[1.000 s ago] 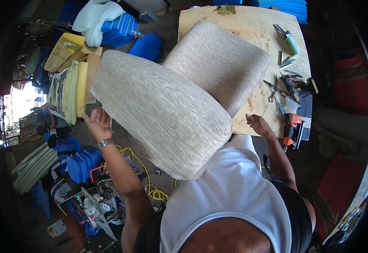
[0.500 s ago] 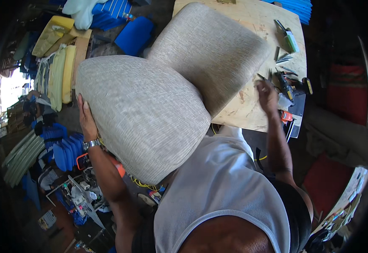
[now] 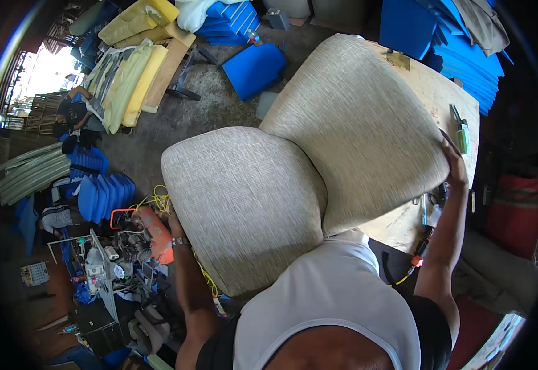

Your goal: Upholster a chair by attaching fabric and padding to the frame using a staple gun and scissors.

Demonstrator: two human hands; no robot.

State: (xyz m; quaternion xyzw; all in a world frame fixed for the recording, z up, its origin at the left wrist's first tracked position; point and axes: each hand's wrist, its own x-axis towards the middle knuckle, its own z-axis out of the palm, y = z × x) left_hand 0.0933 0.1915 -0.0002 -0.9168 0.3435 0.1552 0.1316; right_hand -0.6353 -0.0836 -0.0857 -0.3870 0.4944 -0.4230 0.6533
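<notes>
Two cushions in beige-grey woven upholstery meet edge to edge before a worker in a pale sleeveless top, the left-hand cushion [image 3: 244, 203] close to the worker's body and the right-hand cushion [image 3: 355, 123] partly over a wooden table [image 3: 392, 237]. The right hand [image 3: 456, 166] rests against the outer edge of the right-hand cushion, its fingers [image 3: 448, 147] extended and loosely spread along the fabric rather than curled around it. Across the pair, the left hand [image 3: 174, 223], a watch [image 3: 180, 241] at its wrist, is at the outer edge of the left-hand cushion; its fingers are in shadow and partly hidden, so how far they are bent, or whether they grip, cannot be told. An orange tank [image 3: 155, 237] stands near the left wrist.
</notes>
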